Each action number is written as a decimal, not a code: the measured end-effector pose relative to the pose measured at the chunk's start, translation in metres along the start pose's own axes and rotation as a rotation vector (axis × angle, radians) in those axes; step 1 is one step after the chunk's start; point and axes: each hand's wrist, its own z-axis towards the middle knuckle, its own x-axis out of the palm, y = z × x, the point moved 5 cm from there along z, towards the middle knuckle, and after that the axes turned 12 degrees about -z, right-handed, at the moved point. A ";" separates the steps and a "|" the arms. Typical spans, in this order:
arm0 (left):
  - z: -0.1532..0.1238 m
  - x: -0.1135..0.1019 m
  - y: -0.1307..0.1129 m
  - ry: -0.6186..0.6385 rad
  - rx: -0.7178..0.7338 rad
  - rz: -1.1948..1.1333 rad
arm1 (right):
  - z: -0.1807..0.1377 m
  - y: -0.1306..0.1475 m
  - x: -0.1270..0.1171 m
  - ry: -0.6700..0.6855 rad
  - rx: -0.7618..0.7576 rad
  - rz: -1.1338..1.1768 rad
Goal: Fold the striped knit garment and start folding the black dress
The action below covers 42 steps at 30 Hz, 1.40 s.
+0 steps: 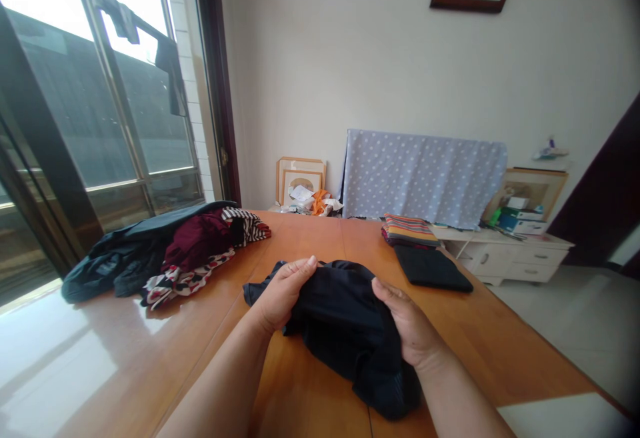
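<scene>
A dark navy garment [345, 325] hangs bunched between my two hands over the wooden table, its lower folds close to or on the tabletop. My left hand [287, 291] grips its upper left edge, thumb on top. On the other side my right hand [407, 321] holds the upper right edge, fingers mostly hidden behind the cloth. What kind of garment it is, I cannot tell. To the right lies a folded black cloth [433, 269], with a folded striped stack [409, 230] just behind it.
A heap of loose clothes [195, 241], dark, maroon and patterned, covers the table's [210, 351] far left. Behind the table stand a polka-dot cloth [425, 178] over something hidden, a white cabinet [510, 258] and framed pictures [301, 175]. A large window [125, 105] is at left.
</scene>
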 end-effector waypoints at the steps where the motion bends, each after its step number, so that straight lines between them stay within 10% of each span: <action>1: 0.002 -0.003 0.001 0.003 0.001 0.075 | -0.003 0.000 0.004 0.092 0.025 -0.034; 9: 0.026 -0.056 0.006 -0.271 0.247 0.913 | -0.017 -0.017 0.020 0.574 0.124 -0.454; 17: 0.034 -0.086 0.036 -0.328 0.043 1.481 | 0.025 -0.023 -0.065 -0.483 0.014 -0.465; 21: 0.036 -0.094 0.038 -0.318 0.020 1.514 | 0.030 -0.029 -0.082 -0.603 -0.022 -0.594; 31: 0.028 -0.059 0.006 -0.189 0.196 1.233 | 0.041 -0.051 -0.072 -0.384 -0.032 -0.848; 38: -0.006 -0.016 0.012 0.309 -0.281 0.547 | 0.017 -0.020 -0.048 -0.129 0.075 -0.595; 42: -0.008 -0.016 0.016 0.311 -0.365 0.507 | -0.003 -0.012 -0.029 0.281 0.154 -0.526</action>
